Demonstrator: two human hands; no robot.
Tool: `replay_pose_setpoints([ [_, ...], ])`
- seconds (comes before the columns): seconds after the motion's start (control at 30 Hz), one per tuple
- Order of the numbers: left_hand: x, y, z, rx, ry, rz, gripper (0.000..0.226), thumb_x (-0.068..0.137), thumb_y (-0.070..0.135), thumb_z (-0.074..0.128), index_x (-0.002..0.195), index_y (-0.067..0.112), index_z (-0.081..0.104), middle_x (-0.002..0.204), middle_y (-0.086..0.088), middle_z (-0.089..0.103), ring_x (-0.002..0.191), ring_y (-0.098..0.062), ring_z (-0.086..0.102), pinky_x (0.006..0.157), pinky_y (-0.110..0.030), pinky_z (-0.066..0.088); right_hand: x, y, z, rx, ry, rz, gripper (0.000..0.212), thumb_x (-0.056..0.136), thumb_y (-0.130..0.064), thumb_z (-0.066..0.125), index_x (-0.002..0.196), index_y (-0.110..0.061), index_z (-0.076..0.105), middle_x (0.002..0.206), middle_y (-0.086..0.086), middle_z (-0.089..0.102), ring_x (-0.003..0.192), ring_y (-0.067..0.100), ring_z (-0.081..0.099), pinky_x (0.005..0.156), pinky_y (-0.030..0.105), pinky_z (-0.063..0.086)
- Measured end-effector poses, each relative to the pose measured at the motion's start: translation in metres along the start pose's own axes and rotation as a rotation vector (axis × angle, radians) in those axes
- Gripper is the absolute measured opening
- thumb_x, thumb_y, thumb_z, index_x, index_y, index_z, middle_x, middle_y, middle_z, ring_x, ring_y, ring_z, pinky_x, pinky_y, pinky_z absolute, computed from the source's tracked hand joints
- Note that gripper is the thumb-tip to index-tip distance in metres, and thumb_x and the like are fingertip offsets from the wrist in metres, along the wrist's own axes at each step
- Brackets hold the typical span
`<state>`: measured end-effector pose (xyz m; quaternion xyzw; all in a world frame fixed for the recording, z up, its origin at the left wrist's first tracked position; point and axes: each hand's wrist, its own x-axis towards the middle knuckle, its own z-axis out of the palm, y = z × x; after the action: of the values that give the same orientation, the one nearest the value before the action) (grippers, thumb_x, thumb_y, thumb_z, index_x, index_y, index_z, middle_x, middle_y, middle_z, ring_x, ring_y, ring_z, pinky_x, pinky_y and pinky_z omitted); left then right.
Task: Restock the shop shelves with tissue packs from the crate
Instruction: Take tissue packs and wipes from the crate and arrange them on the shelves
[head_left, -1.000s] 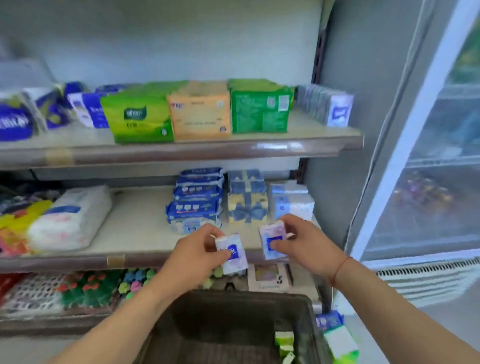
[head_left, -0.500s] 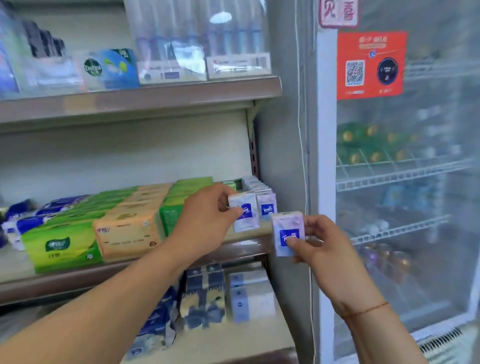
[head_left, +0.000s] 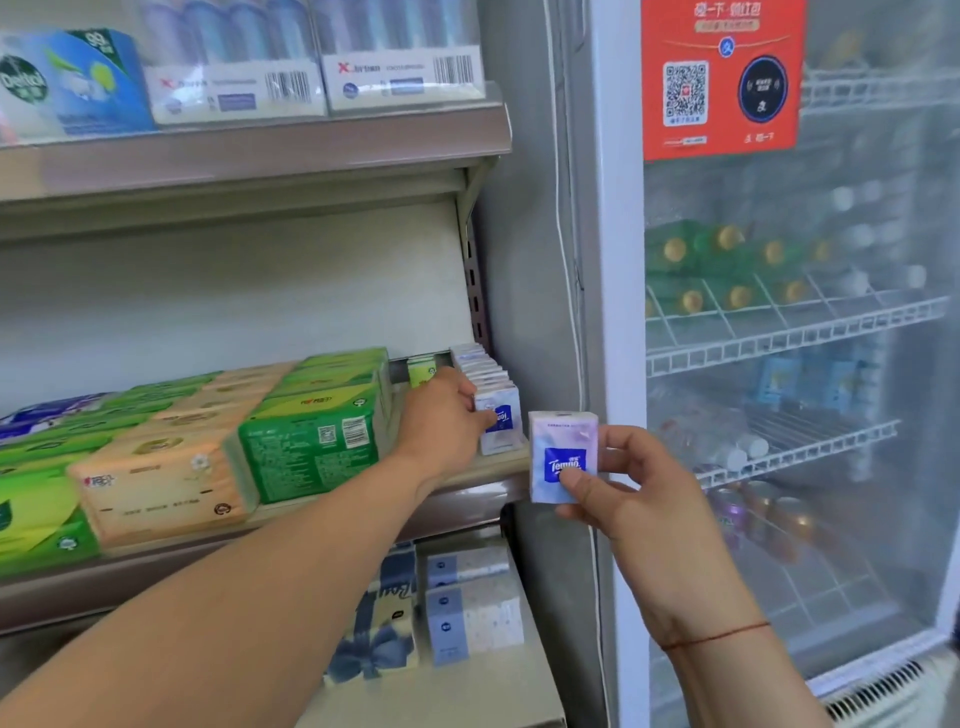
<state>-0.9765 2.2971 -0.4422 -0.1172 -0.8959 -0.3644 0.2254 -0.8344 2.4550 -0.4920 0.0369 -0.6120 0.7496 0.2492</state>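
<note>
Pocket tissue pack (head_left: 501, 422), white w/ blue logo, stands upright on the mid shelf (head_left: 467, 501) at its right end. It is pressed against the front of the row of pocket packs (head_left: 480, 370), which runs back toward the rear panel. L hand (head_left: 445, 415) grasps it: thumb across its face, other fingers hidden behind, so how far they wrap can't be told. 0.5 s ago this pack was held up in the air just in front of the row; now it's lower and sits on the shelf board.

Second Tempo pack (head_left: 563, 457) is off the shelf, upright, logo facing the camera, just right of the shelf's front corner. R hand (head_left: 631, 506) pinches it, thumb on the front and fingers curled behind. It is in approx the same spot as 0.5 s ago. 1 s ago both packs were low, over the crate by the lower shelf.

Left of the row is a small green pack (head_left: 422, 370), then a green bulk tissue pack (head_left: 311, 441) and a peach bulk pack (head_left: 161, 488) side by side. The upper shelf (head_left: 260, 156) carries a Dettol wipes pack (head_left: 67, 83). Below are a bow-print pack (head_left: 374, 639) and blue-white packs (head_left: 472, 618). At right stands a glass-door drinks fridge (head_left: 779, 364) w/ a red QR sticker (head_left: 719, 78). There is a red string (head_left: 717, 635) on the R wrist.
</note>
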Motion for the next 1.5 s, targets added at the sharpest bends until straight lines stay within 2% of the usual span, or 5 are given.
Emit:
replay_pose_setpoints([
  [0.3, 0.006, -0.002, 0.003, 0.037, 0.012, 0.03, 0.03, 0.086, 0.019, 0.081, 0.103, 0.017, 0.057, 0.079, 0.007, 0.062, 0.075, -0.012, 0.059, 0.06, -0.013, 0.042, 0.001, 0.009, 0.008, 0.032, -0.052, 0.033, 0.022, 0.09, 0.006, 0.07, 0.103, -0.011, 0.069, 0.094, 0.008, 0.074, 0.081, 0.018, 0.075, 0.068, 0.029, 0.062],
  [0.77, -0.019, 0.007, -0.017, 0.042, 0.049, 0.051, 0.031, 0.098, 0.033, 0.066, 0.121, 0.013, 0.061, 0.103, 0.005, 0.066, 0.091, -0.011, 0.059, 0.069, -0.013, 0.039, -0.004, 0.003, 0.008, 0.036, -0.044, 0.017, 0.025, 0.092, 0.008, 0.066, 0.108, -0.011, 0.068, 0.096, 0.01, 0.073, 0.076, 0.011, 0.073, 0.07, 0.027, 0.063],
  [0.97, -0.083, 0.023, -0.036, -0.335, -0.222, 0.055, 0.028, 0.094, 0.055, 0.062, 0.102, 0.029, 0.07, 0.093, 0.009, 0.076, 0.086, -0.01, 0.072, 0.079, -0.038, 0.061, -0.011, 0.004, 0.01, 0.039, -0.052, 0.03, 0.027, 0.091, 0.009, 0.065, 0.106, -0.014, 0.069, 0.097, 0.01, 0.074, 0.083, 0.017, 0.074, 0.069, 0.025, 0.061],
  [1.23, -0.096, 0.024, -0.04, -0.358, -0.281, 0.032, 0.02, 0.083, 0.022, 0.084, 0.101, 0.02, 0.076, 0.091, 0.004, 0.078, 0.081, -0.014, 0.075, 0.079, -0.035, 0.062, -0.019, 0.005, 0.015, 0.04, -0.06, 0.027, 0.03, 0.09, 0.011, 0.066, 0.105, -0.014, 0.069, 0.094, 0.007, 0.075, 0.078, 0.011, 0.073, 0.068, 0.024, 0.061],
  [1.5, -0.043, 0.022, -0.028, -0.272, -0.044, -0.035, 0.03, 0.079, 0.021, 0.088, 0.102, 0.015, 0.07, 0.089, 0.0, 0.073, 0.083, -0.019, 0.071, 0.081, -0.038, 0.062, -0.008, 0.009, 0.007, 0.054, 0.078, 0.066, 0.025, 0.091, 0.005, 0.068, 0.11, -0.011, 0.069, 0.099, 0.007, 0.065, 0.065, 0.011, 0.07, 0.074, 0.024, 0.062],
])
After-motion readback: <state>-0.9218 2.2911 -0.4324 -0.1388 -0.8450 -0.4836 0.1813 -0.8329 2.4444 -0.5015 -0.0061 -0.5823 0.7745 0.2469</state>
